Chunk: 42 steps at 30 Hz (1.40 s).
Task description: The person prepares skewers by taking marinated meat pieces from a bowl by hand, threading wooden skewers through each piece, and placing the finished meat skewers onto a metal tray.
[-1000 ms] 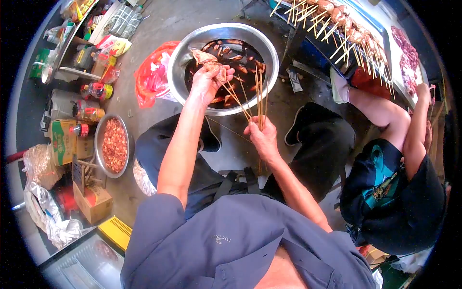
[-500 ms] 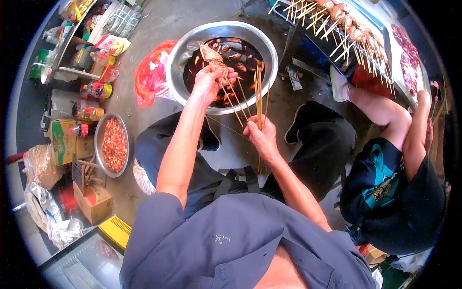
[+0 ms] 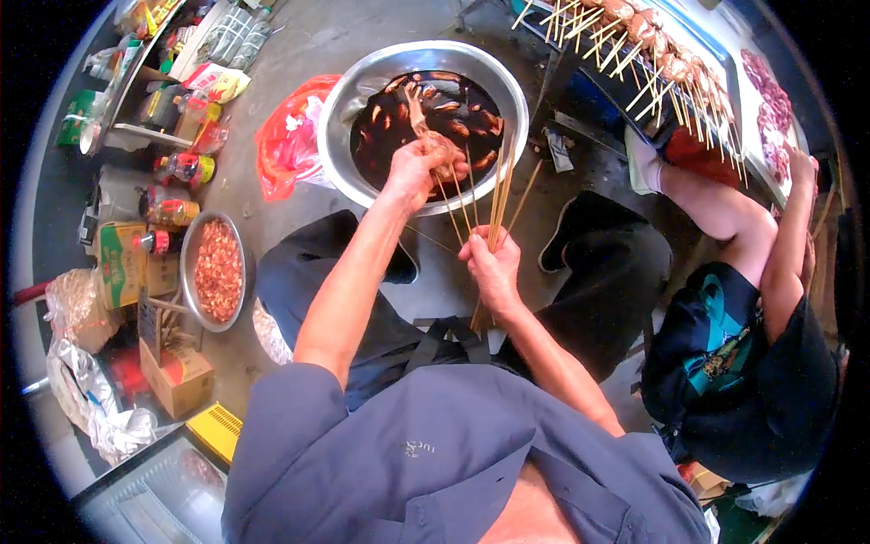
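Observation:
My left hand (image 3: 419,174) is closed around a piece of brownish raw meat (image 3: 441,151) at the near rim of a wide metal basin (image 3: 332,136). A thin end of the meat points up over the dark liquid (image 3: 390,136), where more pieces float. A few thin skewers (image 3: 456,210) run from the meat down toward my right hand; whether they pierce it is hidden by my fingers. My right hand (image 3: 494,267), just outside the basin, grips a bundle of bamboo skewers (image 3: 500,195) that fan upward.
A red plastic bag (image 3: 288,140) lies left of the basin. A bowl of reddish chunks (image 3: 218,272) stands near bottles (image 3: 186,170) and cardboard boxes (image 3: 177,376). At right, a seated person (image 3: 725,363) is beside a table with skewered meat (image 3: 675,68) and chopped meat (image 3: 768,109).
My left hand has shifted right and slightly down with the meat, closer to my right hand. The skewer bundle now tilts and spreads more to the right.

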### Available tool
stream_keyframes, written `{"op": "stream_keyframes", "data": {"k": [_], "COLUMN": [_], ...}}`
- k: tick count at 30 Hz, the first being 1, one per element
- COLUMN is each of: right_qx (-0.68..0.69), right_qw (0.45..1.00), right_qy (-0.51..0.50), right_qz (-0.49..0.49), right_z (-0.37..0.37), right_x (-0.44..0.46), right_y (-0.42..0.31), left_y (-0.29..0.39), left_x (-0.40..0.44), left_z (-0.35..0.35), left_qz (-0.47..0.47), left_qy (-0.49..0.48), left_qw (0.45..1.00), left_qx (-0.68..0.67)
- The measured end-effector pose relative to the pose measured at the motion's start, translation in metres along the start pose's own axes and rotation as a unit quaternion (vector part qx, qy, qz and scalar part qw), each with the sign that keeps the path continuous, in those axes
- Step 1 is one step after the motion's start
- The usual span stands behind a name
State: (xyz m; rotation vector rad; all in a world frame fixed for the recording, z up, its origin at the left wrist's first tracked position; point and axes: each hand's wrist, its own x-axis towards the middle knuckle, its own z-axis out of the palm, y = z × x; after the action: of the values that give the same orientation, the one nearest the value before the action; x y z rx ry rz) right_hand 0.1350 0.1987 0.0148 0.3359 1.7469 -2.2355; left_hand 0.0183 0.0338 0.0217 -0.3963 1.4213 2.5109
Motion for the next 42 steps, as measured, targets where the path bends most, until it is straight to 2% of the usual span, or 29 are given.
{"op": "stream_keyframes", "data": {"k": [3,8,10,12,14,17,19,20,23,24,26,32,34,42], "right_qx": [0.073,0.065,0.049,0.035,0.019,-0.037,-0.037,-0.037,-0.054,-0.055,-0.054,-0.028,-0.036,-0.038], "right_qw": [0.996,0.997,0.998,0.999,0.999,0.999,0.999,0.999,0.998,0.998,0.998,1.0,0.999,0.999], "right_qy": [0.032,0.031,0.031,0.015,0.0,0.003,0.003,0.002,0.0,0.0,0.006,0.002,0.004,0.003], "right_qz": [0.04,0.025,0.01,-0.01,-0.03,-0.038,-0.028,-0.017,-0.011,-0.012,-0.008,-0.001,-0.004,-0.01], "right_z": [0.004,0.002,0.002,0.003,0.003,0.007,0.008,0.007,0.006,0.006,0.004,0.001,0.001,0.001], "right_x": [0.01,0.014,0.014,0.013,0.01,0.006,0.005,0.004,0.0,0.0,0.0,0.004,0.004,0.004], "right_y": [-0.012,-0.018,-0.02,-0.017,-0.014,-0.012,-0.012,-0.012,-0.016,-0.016,-0.013,-0.009,-0.006,-0.007], "left_y": [-0.015,-0.011,-0.002,0.007,0.001,0.004,0.007,0.007,-0.004,-0.001,0.009,0.005,0.005,0.006], "left_x": [-0.014,-0.014,-0.015,-0.011,-0.003,-0.003,-0.003,-0.002,0.015,0.012,0.001,0.01,0.011,0.015], "left_z": [0.015,0.02,0.026,0.019,0.011,0.014,0.01,0.008,-0.016,-0.01,0.007,-0.006,-0.007,-0.008], "left_qz": [-0.026,-0.03,-0.007,-0.013,0.036,0.003,-0.066,-0.066,-0.085,-0.085,-0.057,-0.038,0.002,-0.034], "left_qy": [-0.024,-0.063,-0.034,0.059,0.106,0.078,0.04,0.041,-0.083,-0.083,-0.04,-0.048,-0.062,0.031], "left_qw": [0.999,0.997,0.999,0.998,0.993,0.996,0.981,0.981,0.967,0.967,0.976,0.977,0.991,0.982], "left_qx": [-0.013,-0.038,-0.039,-0.013,0.026,-0.05,-0.178,-0.178,-0.227,-0.227,-0.208,-0.204,-0.116,-0.183]}}
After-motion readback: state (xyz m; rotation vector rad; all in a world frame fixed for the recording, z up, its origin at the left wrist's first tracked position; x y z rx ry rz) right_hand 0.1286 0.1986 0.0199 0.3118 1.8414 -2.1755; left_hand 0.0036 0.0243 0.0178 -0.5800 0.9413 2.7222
